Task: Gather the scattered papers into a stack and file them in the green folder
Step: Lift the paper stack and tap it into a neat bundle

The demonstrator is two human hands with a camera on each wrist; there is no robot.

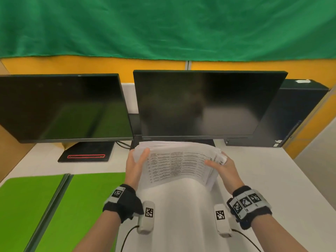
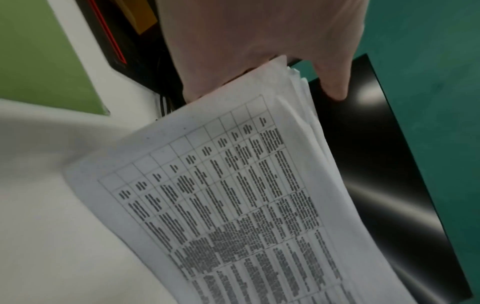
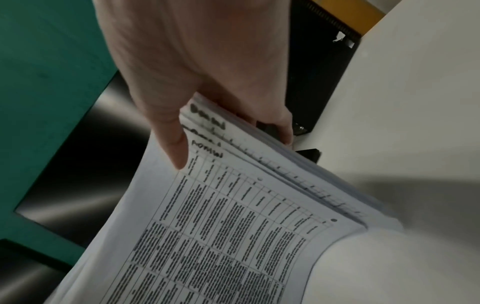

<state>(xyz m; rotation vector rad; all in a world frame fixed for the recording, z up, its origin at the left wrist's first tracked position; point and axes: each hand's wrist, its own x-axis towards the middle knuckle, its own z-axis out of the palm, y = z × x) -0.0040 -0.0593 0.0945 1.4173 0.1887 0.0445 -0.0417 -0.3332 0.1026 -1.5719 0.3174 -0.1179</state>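
A stack of printed papers (image 1: 179,164), gathered and raised above the white desk (image 1: 254,179) in front of the right monitor (image 1: 203,102), is gripped at its left edge by the left hand (image 1: 135,165) and at its right edge by the right hand (image 1: 224,167). The open green folder (image 1: 45,206) is seen at near left.
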